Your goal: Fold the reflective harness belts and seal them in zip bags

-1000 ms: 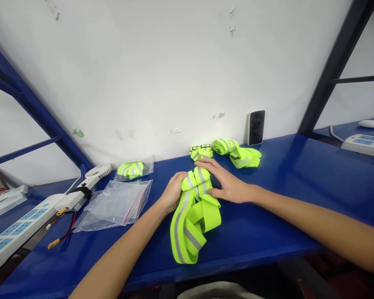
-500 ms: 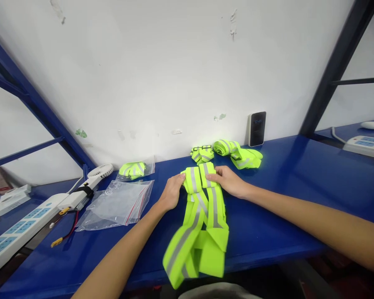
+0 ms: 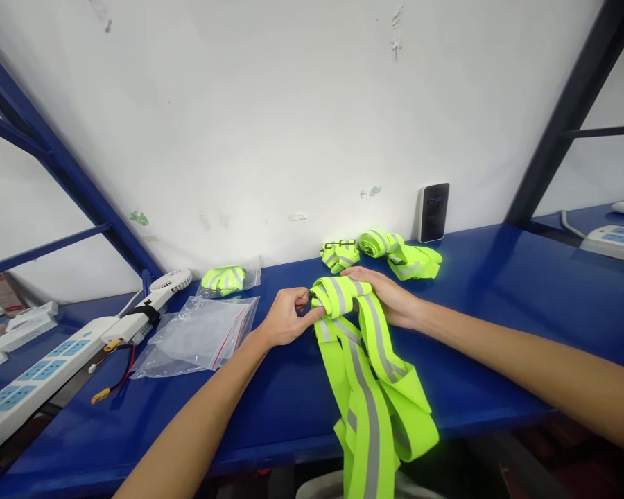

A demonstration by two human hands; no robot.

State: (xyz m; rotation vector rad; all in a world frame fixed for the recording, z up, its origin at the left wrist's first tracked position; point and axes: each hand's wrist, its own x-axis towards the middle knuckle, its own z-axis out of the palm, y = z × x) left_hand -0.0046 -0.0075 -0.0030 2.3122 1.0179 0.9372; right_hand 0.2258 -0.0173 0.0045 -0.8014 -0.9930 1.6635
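Observation:
A neon-yellow reflective vest [image 3: 368, 395] made of straps with grey stripes lies partly rolled at the middle of the blue table. Its loose straps hang over the front edge. My left hand [image 3: 290, 317] pinches the left end of the roll between thumb and fingers. Around the right side of the roll, my right hand [image 3: 378, 294] is closed, its fingers partly hidden behind the fabric. Just beyond are a bundled yellow vest with black buckles [image 3: 339, 255] and another rolled vest [image 3: 377, 242] with a loose end.
Clear zip bags [image 3: 195, 336] lie left of my left hand, near a bagged vest [image 3: 223, 278]. Farther left are a white fan [image 3: 170, 281], a cable with yellow connectors [image 3: 118, 381] and a power strip [image 3: 41, 378]. A phone-like device [image 3: 433, 213] leans against the wall.
The roll has turned and tilted in my hands. The loose straps have swung to the right and hang farther over the edge. My right hand now reaches farther round the back of the roll.

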